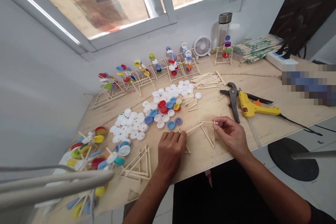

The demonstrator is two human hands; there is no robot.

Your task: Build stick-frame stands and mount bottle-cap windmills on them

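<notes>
Between my hands, near the table's front edge, stands a small frame of thin wooden sticks [206, 134], with slanted legs and a bar along the top. My left hand [172, 150] is closed round its left end, and the fingers hide that joint. With thumb and fingertips my right hand [231, 135] pinches the frame's upper right corner. Left of my left hand lie several stick triangles [145, 159]. Just beyond the hands are loose bottle caps in blue [171, 125], red [164, 109] and white [130, 125].
Cut sticks [208, 81] lie mid-table. Pliers [233, 101] and a yellow glue gun [252, 106] rest at right. Stick stands with capped wheels [173, 66] line the wall, near a fan [202, 46] and bottle [224, 29]. A pale bar [78, 183] crosses lower left.
</notes>
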